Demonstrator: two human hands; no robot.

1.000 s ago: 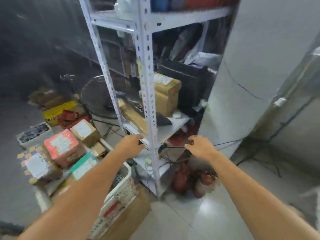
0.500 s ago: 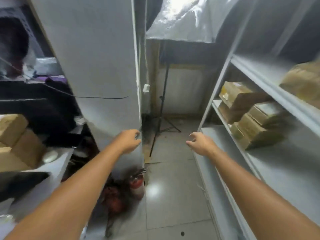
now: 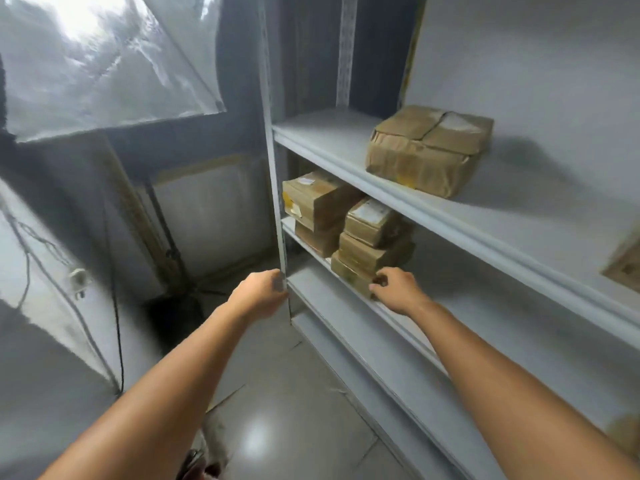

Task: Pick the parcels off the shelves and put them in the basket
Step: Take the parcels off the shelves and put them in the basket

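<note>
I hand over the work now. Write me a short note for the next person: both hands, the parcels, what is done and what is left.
Left hand: at the shelf post, fingers curled; grip unclear.
Right hand: fingers touch the bottom parcel of the stack of three on the middle shelf; no clear grip.
Other parcels: stack of two farther along that shelf; large parcel on the upper shelf.
Basket: not in view.
Done: no parcel lifted here. Left: all parcels in view.
</note>
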